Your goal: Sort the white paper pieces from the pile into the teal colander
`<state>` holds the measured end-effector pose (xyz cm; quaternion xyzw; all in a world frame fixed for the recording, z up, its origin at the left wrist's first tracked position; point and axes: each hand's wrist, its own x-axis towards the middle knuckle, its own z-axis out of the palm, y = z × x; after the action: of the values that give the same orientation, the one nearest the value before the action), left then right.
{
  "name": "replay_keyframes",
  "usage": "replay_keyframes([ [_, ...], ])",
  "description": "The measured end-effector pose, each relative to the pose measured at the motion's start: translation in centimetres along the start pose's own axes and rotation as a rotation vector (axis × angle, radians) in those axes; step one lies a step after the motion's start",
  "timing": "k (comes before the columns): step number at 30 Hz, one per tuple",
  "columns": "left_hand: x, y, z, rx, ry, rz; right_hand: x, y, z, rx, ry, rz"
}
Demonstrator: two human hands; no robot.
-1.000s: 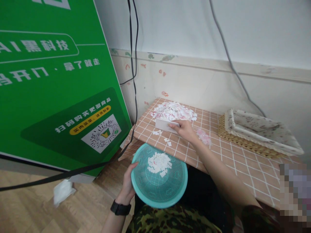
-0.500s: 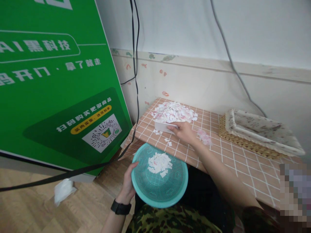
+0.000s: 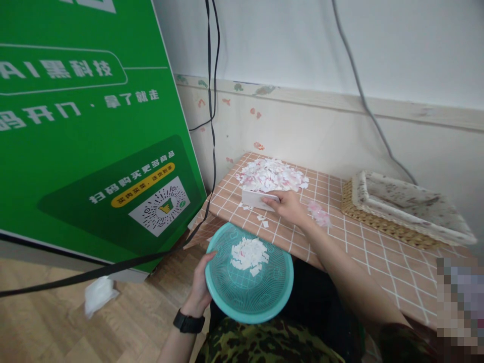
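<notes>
With its thumb over the rim, my left hand (image 3: 201, 282) grips a teal plastic strainer basket (image 3: 274, 297) just below the table's front edge. A heap of small white paper scraps (image 3: 249, 256) lies inside it. On the table my right hand (image 3: 289, 206) is closed on a flat white card-like piece (image 3: 255, 198), held on edge against the near side of a larger pile of white and pinkish paper scraps (image 3: 270, 174). A few loose scraps (image 3: 262, 220) lie in front of the card. What material the card is made of I cannot tell.
The table wears a brown checked cloth (image 3: 363, 257). A lined wicker basket (image 3: 385, 227) stands at the right, and a pink-and-white plastic bag (image 3: 319, 214) lies near my right forearm. Black cables (image 3: 213, 101) hang beside a green cabinet (image 3: 94, 166). A white bag (image 3: 99, 296) lies on the floor.
Almost nothing differs. The whole view has shifted very slightly; both hands keep their holds, and the card stays against the pile.
</notes>
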<state>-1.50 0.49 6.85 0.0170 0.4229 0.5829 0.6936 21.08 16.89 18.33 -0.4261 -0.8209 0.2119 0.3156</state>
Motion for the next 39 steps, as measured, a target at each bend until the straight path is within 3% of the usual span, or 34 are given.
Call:
replay_keyframes([
  [25, -0.1, 0.0, 0.2, -0.018, 0.004, 0.005, 0.8, 0.9, 0.1, -0.026, 0.079, -0.006],
  [34, -0.2, 0.0, 0.2, 0.002, 0.025, 0.015, 0.6, 1.0, -0.1, 0.019, -0.049, -0.046],
  [39, -0.1, -0.1, 0.0, -0.004, 0.016, 0.021, 1.0, 0.8, -1.8, -0.13, -0.038, -0.054],
])
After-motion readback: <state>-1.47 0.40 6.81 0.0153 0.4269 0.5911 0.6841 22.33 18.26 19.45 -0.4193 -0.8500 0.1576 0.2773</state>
